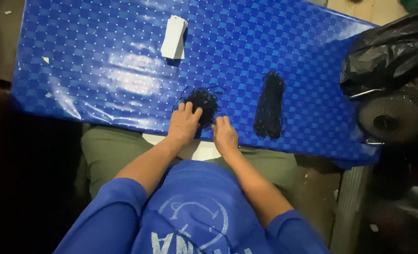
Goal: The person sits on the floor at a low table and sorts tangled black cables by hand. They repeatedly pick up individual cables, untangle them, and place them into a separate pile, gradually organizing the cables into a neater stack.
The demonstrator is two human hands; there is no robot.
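On the glossy blue checkered tabletop [100, 70], the left hand [184, 124] rests with fingers curled on a tangled clump of black string [203, 101], the right hand [225, 135] loosely closed just beside it, near the tabletop's front edge.

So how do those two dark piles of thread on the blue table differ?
The tangled black thread clump is roundish and messy, with both hands on it: left hand, right hand. The long black thread bundle lies straight, stretched out and untouched. Both look like the same dark string.
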